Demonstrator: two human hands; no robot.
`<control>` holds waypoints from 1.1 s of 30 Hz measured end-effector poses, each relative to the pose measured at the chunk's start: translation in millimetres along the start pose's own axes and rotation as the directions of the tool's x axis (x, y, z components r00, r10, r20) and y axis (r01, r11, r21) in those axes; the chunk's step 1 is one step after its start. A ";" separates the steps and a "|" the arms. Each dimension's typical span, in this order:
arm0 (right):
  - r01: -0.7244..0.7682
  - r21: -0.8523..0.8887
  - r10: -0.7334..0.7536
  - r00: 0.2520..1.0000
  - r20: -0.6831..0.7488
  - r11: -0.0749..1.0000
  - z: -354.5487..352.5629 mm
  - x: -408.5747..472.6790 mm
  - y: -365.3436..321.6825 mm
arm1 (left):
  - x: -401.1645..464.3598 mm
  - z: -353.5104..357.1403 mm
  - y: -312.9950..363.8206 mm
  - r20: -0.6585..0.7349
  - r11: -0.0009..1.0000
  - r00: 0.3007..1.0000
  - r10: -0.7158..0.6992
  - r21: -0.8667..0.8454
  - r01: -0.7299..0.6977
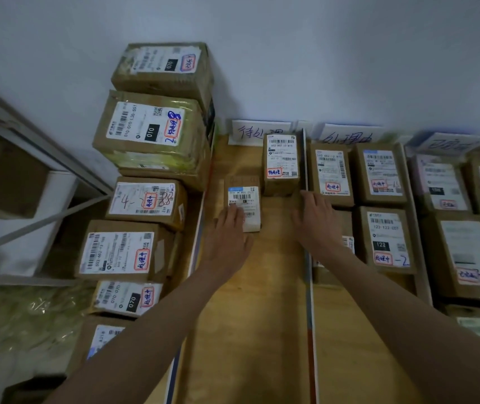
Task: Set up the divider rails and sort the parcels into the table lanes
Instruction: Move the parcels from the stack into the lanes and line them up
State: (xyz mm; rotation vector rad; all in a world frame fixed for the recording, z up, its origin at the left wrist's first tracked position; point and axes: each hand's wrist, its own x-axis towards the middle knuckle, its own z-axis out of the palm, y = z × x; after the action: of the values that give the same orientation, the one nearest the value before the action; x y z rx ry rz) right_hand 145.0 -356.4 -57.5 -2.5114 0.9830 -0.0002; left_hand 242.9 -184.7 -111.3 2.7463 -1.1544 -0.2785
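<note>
Nearest to me, two bare forearms reach forward over the light wooden table top (262,287). The left hand (228,231) lies flat, fingers straight, with the fingertips resting on the near edge of a small brown cardboard parcel with a white label (243,204); it presses and does not grasp. This parcel lies in the left lane, close to the thin white divider rail at the table's left edge (196,243).

The right hand (317,220) is also flat, its fingers spread and relaxed, holding nothing. It rests over the thin upright divider rail between the left and middle lanes (308,284), and its fingertips reach to the near corner of a taller brown parcel with a red-stamped label (281,164), which stands in the left lane just beside this rail.

Right of the rail, four brown labelled parcels fill the middle lane (378,199), and more blurred parcels in the right lane (460,217) lie beyond another rail.

At the far end, white paper signs with blue handwriting (257,131) lean on the pale wall. On the left, beside the table, a stack of larger brown boxes (145,158) stands.
</note>
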 end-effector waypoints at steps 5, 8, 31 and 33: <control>0.025 -0.023 -0.025 0.999 -0.023 0.999 -7.4 9.8 0.7 | 43.2 -16.4 -7.7 0.126 0.997 0.990 -0.056 0.052 0.050; 0.009 -0.026 -0.009 1.000 -0.013 1.000 -7.9 17.1 6.2 | 70.9 -24.7 -11.8 0.154 0.996 0.986 -0.067 0.074 0.056; 0.053 -0.175 -0.070 0.993 -0.093 0.983 -48.8 -70.8 -3.5 | -58.1 -80.4 -5.8 0.052 0.998 0.999 0.009 0.065 -0.012; 0.069 -0.174 -0.085 0.993 -0.086 0.982 -48.9 -96.3 -10.1 | -91.0 -84.8 -9.3 0.034 0.998 0.999 -0.023 0.066 0.021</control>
State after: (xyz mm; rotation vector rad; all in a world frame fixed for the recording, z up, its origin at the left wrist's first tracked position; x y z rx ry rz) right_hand 71.9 -307.2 5.7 -2.7271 0.9572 -0.0593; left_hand 206.1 -107.4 -20.7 2.8229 -1.1624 -0.2969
